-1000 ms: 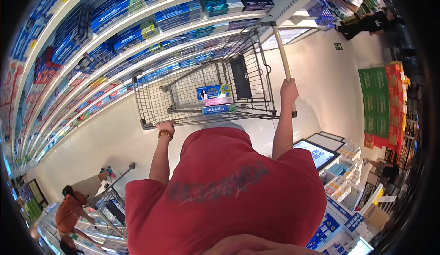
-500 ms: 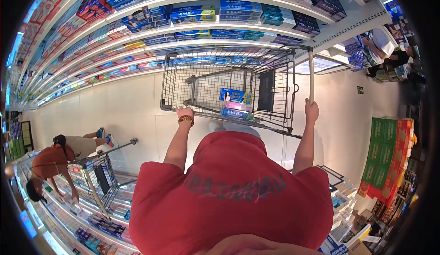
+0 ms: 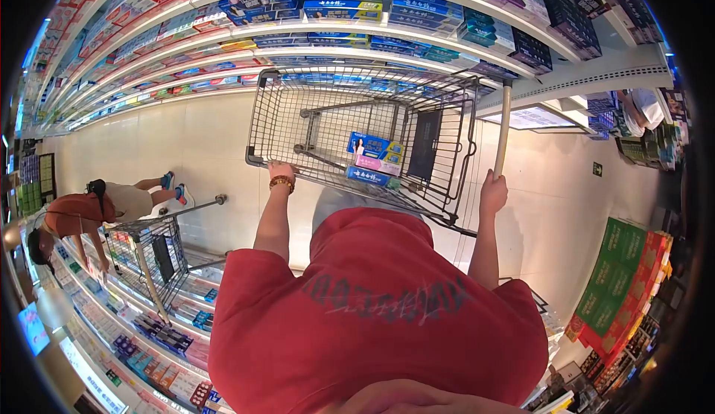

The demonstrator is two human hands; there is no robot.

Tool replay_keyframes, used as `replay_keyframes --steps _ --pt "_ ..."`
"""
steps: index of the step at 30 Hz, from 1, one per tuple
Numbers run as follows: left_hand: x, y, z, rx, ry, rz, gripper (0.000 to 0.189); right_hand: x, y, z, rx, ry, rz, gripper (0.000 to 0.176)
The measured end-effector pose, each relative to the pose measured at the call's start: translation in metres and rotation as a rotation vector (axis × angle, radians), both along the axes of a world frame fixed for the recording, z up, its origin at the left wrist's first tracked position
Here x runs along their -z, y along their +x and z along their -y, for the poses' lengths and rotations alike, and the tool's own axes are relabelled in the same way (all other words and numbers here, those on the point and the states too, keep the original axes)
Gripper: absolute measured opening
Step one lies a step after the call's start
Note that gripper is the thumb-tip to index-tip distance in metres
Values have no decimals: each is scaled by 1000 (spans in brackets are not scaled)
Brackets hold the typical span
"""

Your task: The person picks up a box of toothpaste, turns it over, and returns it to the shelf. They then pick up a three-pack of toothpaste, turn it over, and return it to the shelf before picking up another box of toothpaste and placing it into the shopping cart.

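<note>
A grey wire shopping cart (image 3: 289, 120) stands sideways in front of me, its handle on my right. My left hand (image 3: 281, 171), with a beaded bracelet at the wrist, is closed on the cart's near side rim by the front corner. Around the pale handle bar (image 3: 504, 127) my right hand (image 3: 494, 192) is wrapped near its lower end. Inside the basket lie toothpaste-style boxes: a blue and yellow box (image 3: 372, 146), a pink box (image 3: 378, 164) and a blue box (image 3: 370, 176) nearest me.
Long shelves (image 3: 253, 29) of boxed goods run along the far side, close to the cart. At left, a person in a rust-coloured top (image 3: 78, 214) bends beside another cart (image 3: 153, 246). Green and red stacked cartons (image 3: 614, 276) stand at right. Pale tiled floor (image 3: 186, 135) lies between.
The shelves and their boxes have shifted rightward in view. The cart has turned slightly, its handle end coming nearer to me. Both hands keep their hold on it.
</note>
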State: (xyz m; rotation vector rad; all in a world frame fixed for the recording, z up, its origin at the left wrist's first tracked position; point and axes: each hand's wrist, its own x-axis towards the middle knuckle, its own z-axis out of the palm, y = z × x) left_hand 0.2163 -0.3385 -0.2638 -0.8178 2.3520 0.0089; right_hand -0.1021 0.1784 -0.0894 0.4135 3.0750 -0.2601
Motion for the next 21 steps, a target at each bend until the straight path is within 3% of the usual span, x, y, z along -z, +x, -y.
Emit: replay_keyframes --steps 2,10,11,17,21 --pt "-12 2 12 -60 114 5 25 2 6 12 -22 -3 -42 43" --pt "-32 10 50 -19 25 73 27 0 20 63 -10 -3 -46 45" --pt "1 24 66 4 37 -5 27 0 21 71 -1 1 -62 44" --pt "-43 32 96 49 167 -7 26 2 37 108 73 54 -91 37" --pt "-47 36 108 53 175 -8 30 0 39 125 54 71 -121 35"
